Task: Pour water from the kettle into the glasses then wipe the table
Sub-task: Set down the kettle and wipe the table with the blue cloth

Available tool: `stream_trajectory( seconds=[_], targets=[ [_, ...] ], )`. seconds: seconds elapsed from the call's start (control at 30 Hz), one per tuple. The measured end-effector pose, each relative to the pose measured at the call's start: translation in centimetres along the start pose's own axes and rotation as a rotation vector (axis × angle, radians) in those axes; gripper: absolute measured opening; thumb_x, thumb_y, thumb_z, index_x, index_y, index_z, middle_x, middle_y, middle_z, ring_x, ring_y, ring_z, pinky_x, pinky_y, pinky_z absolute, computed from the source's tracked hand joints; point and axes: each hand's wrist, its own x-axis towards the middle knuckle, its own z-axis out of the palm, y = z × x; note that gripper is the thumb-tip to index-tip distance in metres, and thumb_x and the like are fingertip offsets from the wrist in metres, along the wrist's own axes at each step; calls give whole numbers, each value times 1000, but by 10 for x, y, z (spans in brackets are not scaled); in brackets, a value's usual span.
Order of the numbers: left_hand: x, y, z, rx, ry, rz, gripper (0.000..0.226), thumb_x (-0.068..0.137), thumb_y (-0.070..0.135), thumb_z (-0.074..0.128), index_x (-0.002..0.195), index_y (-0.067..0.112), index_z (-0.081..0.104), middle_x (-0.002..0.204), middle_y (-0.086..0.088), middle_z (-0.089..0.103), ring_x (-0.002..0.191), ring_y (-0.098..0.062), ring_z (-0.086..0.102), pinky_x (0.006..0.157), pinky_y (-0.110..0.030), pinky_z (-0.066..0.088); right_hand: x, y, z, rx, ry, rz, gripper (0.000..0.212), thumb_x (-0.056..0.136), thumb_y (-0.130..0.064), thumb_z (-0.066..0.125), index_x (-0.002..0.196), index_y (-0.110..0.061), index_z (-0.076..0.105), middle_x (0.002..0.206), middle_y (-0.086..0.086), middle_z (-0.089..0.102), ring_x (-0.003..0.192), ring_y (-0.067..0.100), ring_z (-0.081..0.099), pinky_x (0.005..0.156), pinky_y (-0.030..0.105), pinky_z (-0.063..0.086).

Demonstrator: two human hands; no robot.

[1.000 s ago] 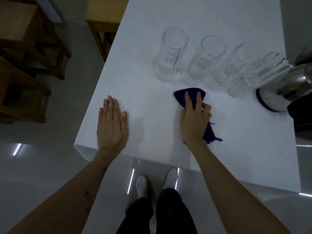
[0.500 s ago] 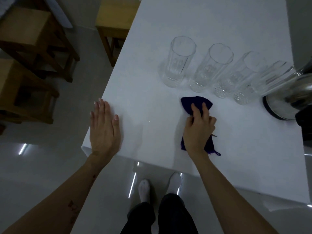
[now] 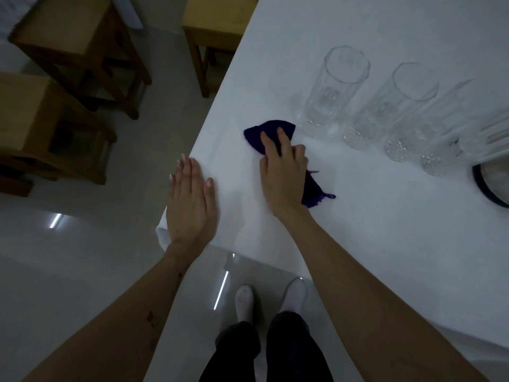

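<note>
While the left hand [image 3: 191, 199] lies flat, the right hand [image 3: 283, 172] grips the cloth [image 3: 271, 130].

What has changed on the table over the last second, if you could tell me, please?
The right hand has slid the dark blue cloth leftward along the white table, from in front of the second glass to in front of the leftmost glass. It keeps its grip on the cloth. The left hand stays flat near the table's corner, and the row of glasses and the kettle have not moved.
</note>
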Motion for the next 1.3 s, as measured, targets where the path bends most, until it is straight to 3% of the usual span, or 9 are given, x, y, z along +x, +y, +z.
stream_trajectory(
  seconds=[0.2, 0.33, 0.4, 0.53, 0.73, 0.87, 1.0, 1.13, 1.3],
  targets=[
    [-1, 1, -2, -26, -11, -9, 64, 100, 47, 4, 154, 13, 9, 163, -1, 4, 148, -8, -3, 117, -21, -9, 5, 4, -7, 143, -116, -261, 38, 93, -9, 49, 127, -13, 67, 144, 10, 57, 98, 33, 52, 81, 45, 46],
    [-1, -1, -2, -22, -6, -22, 59, 103, 43, 8, 154, 14, 9, 163, 0, 4, 146, -4, -5, 118, -23, -8, -5, 6, -24, 216, -83, -246, 43, 95, -20, 37, 125, -17, 67, 144, 1, 58, 99, 25, 49, 81, 37, 42],
    [0, -1, -2, -23, -6, -28, 58, 104, 42, 10, 154, 15, 10, 163, 1, 4, 145, -2, -6, 117, -20, -10, -14, 2, -24, 178, -48, -251, 44, 94, -21, 38, 128, -17, 66, 146, 4, 56, 102, 27, 50, 81, 36, 42],
    [0, 0, -2, -41, -13, -28, 58, 103, 42, 9, 154, 15, 9, 163, 1, 4, 145, -2, -6, 117, -20, -10, -28, -7, -12, 27, -143, -324, 49, 93, -24, 37, 135, -24, 62, 152, 2, 49, 118, 30, 49, 83, 43, 47],
    [-1, -3, -4, -42, -9, -8, 56, 104, 40, 12, 154, 15, 10, 163, 1, 5, 144, -1, -6, 114, -15, -13, -51, 13, -22, -44, -154, -445, 51, 89, -22, 43, 135, -25, 64, 150, 2, 52, 119, 26, 44, 81, 43, 46],
    [0, -2, -3, -17, 15, 5, 56, 104, 38, 15, 154, 11, 14, 163, -2, 9, 148, -8, 0, 116, -18, -12, -44, 40, -35, -104, -142, -236, 51, 91, -27, 41, 137, -31, 62, 151, 4, 50, 117, 29, 43, 84, 41, 34],
    [0, -2, 0, -6, 14, -5, 57, 104, 40, 13, 154, 13, 11, 163, 0, 5, 147, -5, -5, 114, -15, -16, -19, 8, -20, -104, -145, -47, 56, 94, -33, 31, 144, -26, 54, 153, 10, 47, 121, 36, 45, 88, 48, 42],
    [0, -5, -1, -37, -5, 16, 56, 104, 39, 11, 154, 13, 10, 163, -1, 4, 147, -5, -5, 115, -16, -14, -35, -8, -18, -58, -214, -273, 53, 94, -33, 36, 144, -27, 55, 155, 5, 46, 119, 34, 44, 87, 46, 43],
    [-1, -5, -3, -27, 9, 20, 57, 104, 39, 11, 154, 12, 12, 163, -2, 7, 147, -6, -3, 115, -15, -14, -85, 46, -51, -64, -274, -568, 48, 92, -28, 47, 138, -30, 61, 153, -2, 48, 113, 27, 44, 79, 38, 32]
  ],
)
